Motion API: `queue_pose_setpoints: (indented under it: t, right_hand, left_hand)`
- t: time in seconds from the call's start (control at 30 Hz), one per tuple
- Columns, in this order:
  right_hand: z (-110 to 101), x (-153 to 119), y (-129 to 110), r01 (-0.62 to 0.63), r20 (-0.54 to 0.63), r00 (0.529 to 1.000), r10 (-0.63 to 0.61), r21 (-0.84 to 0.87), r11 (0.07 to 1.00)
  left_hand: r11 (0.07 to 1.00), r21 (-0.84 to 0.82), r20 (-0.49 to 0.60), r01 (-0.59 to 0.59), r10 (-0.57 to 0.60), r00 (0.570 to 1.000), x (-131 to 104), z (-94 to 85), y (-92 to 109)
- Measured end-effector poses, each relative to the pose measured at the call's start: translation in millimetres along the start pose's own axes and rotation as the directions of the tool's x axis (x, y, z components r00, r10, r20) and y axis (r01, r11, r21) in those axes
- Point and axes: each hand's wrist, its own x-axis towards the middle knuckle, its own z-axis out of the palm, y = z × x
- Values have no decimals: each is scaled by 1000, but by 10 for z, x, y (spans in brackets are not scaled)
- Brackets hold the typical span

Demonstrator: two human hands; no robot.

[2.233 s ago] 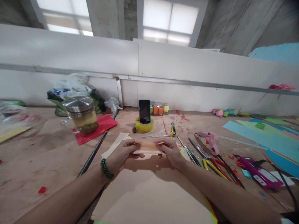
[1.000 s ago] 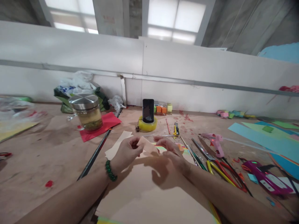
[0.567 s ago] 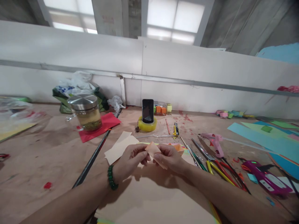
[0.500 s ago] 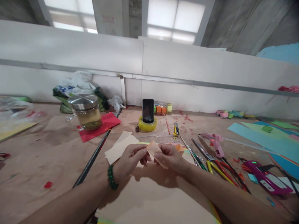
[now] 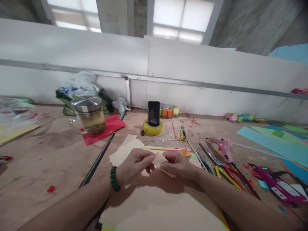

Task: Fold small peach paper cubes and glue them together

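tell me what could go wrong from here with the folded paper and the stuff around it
The small folded paper, pinched between the left hand and right hand, might crease in the wrong place. The open orange paper box sits right by the right hand and could get crushed. The pink glue gun shows a red light, so its tip may be hot.

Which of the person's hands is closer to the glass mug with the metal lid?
The left hand. It is on the mug side of the small folded paper; the right hand holds that paper from the far side.
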Motion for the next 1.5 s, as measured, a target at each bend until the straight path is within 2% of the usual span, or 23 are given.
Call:
queue_pose_setpoints:
  t: [0.23, 0.33, 0.5, 0.73, 1.03, 1.27, 1.5]
  right_hand:
    - [-43, -20, 25, -81, 100, 992, 80, 2, 997]
    - [-56, -20, 23, -82, 116, 990, 84, -21, 996]
    - [-58, -17, 1, -93, 139, 985, 98, -44, 995]
    - [-58, -7, -4, -107, 161, 979, 123, -103, 989]
    - [-52, -14, 15, -104, 122, 986, 115, -94, 990]
    - [-53, -7, 24, -146, 81, 985, 155, -107, 983]
    - [-66, 5, 3, -171, 80, 981, 179, -105, 980]
  left_hand:
    - [988, -85, 193, 132, -114, 975, 37, -86, 68]
    - [976, -87, 234, 201, -176, 956, 37, -89, 63]
    - [963, -102, 227, 248, -221, 948, 30, -63, 43]
    - [961, -96, 247, 259, -229, 942, 42, -42, 20]
    - [965, 41, 210, 259, -262, 942, 35, -60, 34]
    - [935, 37, 286, 353, -348, 893, 66, -84, -18]
    - [929, 57, 270, 367, -368, 890, 67, -52, -37]
